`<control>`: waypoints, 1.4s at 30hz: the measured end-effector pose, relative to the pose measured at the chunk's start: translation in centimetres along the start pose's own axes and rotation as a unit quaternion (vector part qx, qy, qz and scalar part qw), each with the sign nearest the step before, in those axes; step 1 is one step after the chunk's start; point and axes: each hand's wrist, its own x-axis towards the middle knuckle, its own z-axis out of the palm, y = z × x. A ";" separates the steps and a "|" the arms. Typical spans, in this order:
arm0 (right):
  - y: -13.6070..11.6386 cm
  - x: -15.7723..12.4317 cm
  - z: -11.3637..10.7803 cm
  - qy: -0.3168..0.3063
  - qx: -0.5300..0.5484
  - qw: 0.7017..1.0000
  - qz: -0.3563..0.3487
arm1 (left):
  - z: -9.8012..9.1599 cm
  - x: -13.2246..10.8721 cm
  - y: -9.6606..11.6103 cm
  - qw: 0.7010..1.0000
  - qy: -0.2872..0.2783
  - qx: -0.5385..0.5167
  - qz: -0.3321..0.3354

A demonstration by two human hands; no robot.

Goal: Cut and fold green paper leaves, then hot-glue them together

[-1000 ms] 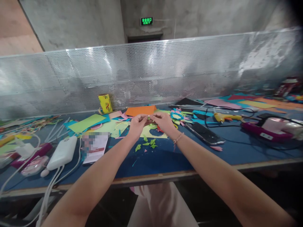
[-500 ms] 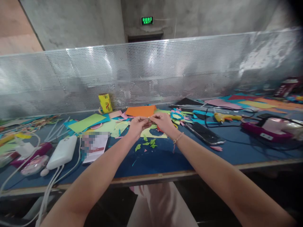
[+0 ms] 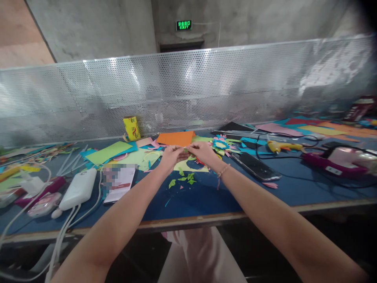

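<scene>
My left hand (image 3: 174,155) and my right hand (image 3: 203,152) meet over the middle of the table, fingertips pinched together. Between them is a small green paper piece (image 3: 185,149), mostly covered by the fingers. Below the hands lie several green paper leaves (image 3: 191,177) and a tiny pink scrap (image 3: 181,187). A pale yellow-green sheet with a cut-out (image 3: 203,169) is partly under my right hand. Just behind the hands rests a folded orange sheet (image 3: 176,138). To the right of my right hand sits a blue, pink and yellow paper flower (image 3: 219,144).
On the left are a white power bank (image 3: 79,189) with cables, a lit phone (image 3: 120,184) and a purple power strip (image 3: 44,191). On the right lie a dark phone (image 3: 255,166), a yellow glue gun (image 3: 283,147) and another purple strip (image 3: 330,165). A perforated metal screen (image 3: 176,90) stands behind.
My hands stay together at nearly the same spot, with a slight shift of the fingers around the green piece. The view has moved very slightly; the things on the table have not moved.
</scene>
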 end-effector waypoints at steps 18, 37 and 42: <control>0.0 -0.2 0.2 0.000 -0.091 0.993 -0.071 | -0.4 0.1 0.1 0.998 -0.023 0.050 0.022; 0.1 0.0 -1.5 -0.105 0.024 0.992 -0.059 | -1.6 0.6 2.3 0.971 0.065 0.220 0.071; 0.1 -0.3 -3.3 -0.211 0.013 0.977 -0.013 | -4.9 1.5 3.0 0.884 0.203 0.401 0.129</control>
